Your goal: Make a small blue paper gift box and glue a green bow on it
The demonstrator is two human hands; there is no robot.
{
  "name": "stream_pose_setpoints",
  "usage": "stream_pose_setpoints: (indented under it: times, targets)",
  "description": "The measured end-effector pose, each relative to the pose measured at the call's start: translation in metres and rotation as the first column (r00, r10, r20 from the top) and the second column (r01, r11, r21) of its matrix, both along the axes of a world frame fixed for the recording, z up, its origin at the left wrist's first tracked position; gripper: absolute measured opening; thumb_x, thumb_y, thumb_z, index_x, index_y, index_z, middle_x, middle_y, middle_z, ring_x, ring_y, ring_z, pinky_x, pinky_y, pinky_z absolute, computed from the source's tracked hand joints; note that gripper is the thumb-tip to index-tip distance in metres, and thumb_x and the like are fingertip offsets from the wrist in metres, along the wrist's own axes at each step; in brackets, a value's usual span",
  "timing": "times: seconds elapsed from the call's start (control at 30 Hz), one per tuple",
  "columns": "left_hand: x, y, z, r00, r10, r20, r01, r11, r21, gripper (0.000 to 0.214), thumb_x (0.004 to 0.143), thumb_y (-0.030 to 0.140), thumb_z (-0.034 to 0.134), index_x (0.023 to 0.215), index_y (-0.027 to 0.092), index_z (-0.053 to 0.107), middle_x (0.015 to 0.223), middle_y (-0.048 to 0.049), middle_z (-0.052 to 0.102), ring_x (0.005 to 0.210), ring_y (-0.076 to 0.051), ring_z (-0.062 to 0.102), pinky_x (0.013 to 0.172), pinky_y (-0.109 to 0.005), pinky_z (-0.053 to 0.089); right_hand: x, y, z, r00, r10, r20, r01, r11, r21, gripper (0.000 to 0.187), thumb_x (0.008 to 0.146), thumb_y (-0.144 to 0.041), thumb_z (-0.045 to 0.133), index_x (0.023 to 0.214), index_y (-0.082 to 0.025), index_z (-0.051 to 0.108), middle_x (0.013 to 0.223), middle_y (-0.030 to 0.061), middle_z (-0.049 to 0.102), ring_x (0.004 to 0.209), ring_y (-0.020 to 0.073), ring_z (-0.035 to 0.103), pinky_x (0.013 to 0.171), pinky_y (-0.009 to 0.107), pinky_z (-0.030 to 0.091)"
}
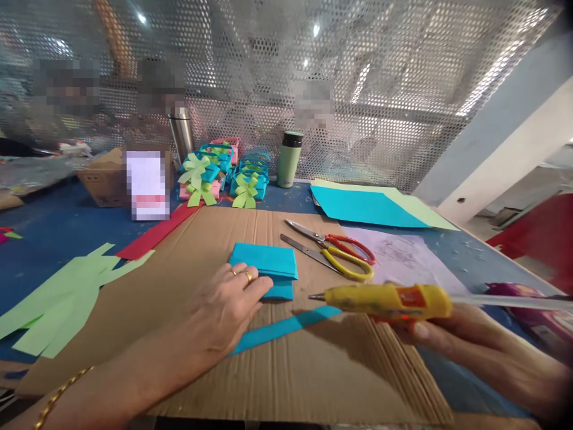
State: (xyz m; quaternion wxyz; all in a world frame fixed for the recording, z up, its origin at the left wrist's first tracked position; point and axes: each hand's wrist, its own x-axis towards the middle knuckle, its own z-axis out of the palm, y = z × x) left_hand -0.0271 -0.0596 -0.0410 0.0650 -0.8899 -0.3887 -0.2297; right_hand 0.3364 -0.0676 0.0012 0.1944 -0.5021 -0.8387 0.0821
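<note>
My left hand (pixel 221 313) rests on the brown cardboard sheet (pixel 188 251), fingers curled and pressed on the near edge of a folded blue paper piece (pixel 265 263). My right hand (pixel 452 334) grips a yellow hot glue gun (pixel 385 300), its nozzle pointing left toward the folded paper. A blue paper strip (pixel 286 327) lies on the cardboard between my hands, under the glue gun.
Two pairs of scissors (pixel 340 251) lie right of the folded paper. Blue and green paper sheets (pixel 371 206) sit at the back right, green cutouts (pixel 58 298) at left. Finished paper baskets (pixel 224 173), two flasks and a box stand before a perforated metal screen.
</note>
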Motion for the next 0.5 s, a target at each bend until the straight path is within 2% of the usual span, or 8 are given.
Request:
stream_pose_setpoints:
  times: [0.07,0.1,0.2,0.33,0.43,0.5]
  targets:
    - [-0.001,-0.001,0.001,1.000,-0.005,-0.013,0.005,1.000,-0.025,0.025,0.100,0.011,0.042,0.105,0.020,0.064,0.094,-0.0065,0.062,0.088,-0.024,0.055,0.082,-0.040,0.046,-0.012,0.004,0.001,0.994,0.086,-0.067,-0.096,0.983,-0.155,0.044,0.097,-0.066,0.045,0.106,-0.042,0.080,0.078,0.0025,0.080,0.067,0.0270,0.077,0.056,0.033,0.068]
    - [-0.002,-0.002,0.001,1.000,-0.009,-0.024,0.008,0.999,-0.032,0.026,0.100,0.010,0.041,0.102,0.021,0.065,0.092,-0.0062,0.060,0.086,-0.023,0.054,0.080,-0.039,0.045,-0.015,0.006,0.000,0.991,0.102,-0.090,-0.117,0.976,-0.184,0.042,0.097,-0.065,0.047,0.107,-0.041,0.080,0.080,0.0025,0.080,0.069,0.0271,0.078,0.057,0.032,0.068]
    - [-0.003,-0.002,0.002,0.998,-0.014,-0.053,0.013,1.000,-0.007,0.032,0.100,0.009,0.039,0.097,0.023,0.067,0.086,-0.0050,0.056,0.080,-0.021,0.050,0.073,-0.036,0.040,-0.011,0.016,-0.007,0.994,0.090,-0.062,-0.098,0.985,-0.140,0.042,0.097,-0.065,0.049,0.107,-0.039,0.080,0.088,0.0029,0.082,0.078,0.0271,0.080,0.061,0.029,0.069]
    - [-0.001,-0.001,0.002,0.998,0.028,-0.050,-0.025,0.999,0.042,0.033,0.100,0.013,0.041,0.094,0.026,0.071,0.081,-0.0028,0.052,0.073,-0.019,0.045,0.064,-0.033,0.034,0.007,0.023,-0.019,0.999,0.018,0.040,-0.014,0.995,-0.100,0.040,0.095,-0.066,0.051,0.112,-0.043,0.079,0.101,-0.0002,0.082,0.088,0.0264,0.080,0.070,0.028,0.069]
    - [0.005,-0.001,0.003,0.987,0.158,-0.025,-0.159,0.985,-0.067,0.028,0.099,0.018,0.048,0.084,0.025,0.070,0.079,-0.0012,0.054,0.072,-0.017,0.046,0.062,-0.031,0.031,0.009,0.025,-0.019,0.998,-0.010,0.068,0.016,0.996,-0.088,0.040,0.090,-0.067,0.057,0.117,-0.046,0.078,0.107,-0.0039,0.082,0.095,0.0278,0.080,0.073,0.029,0.068]
    - [0.009,-0.003,0.005,0.967,0.256,-0.002,-0.252,0.953,-0.169,0.026,0.099,0.022,0.054,0.077,0.023,0.067,0.077,-0.0002,0.055,0.073,-0.017,0.048,0.062,-0.030,0.033,0.002,0.026,-0.013,0.998,-0.047,0.035,0.050,0.995,-0.087,0.044,0.084,-0.073,0.059,0.110,-0.045,0.081,0.101,-0.0043,0.083,0.091,0.0283,0.080,0.070,0.028,0.068]
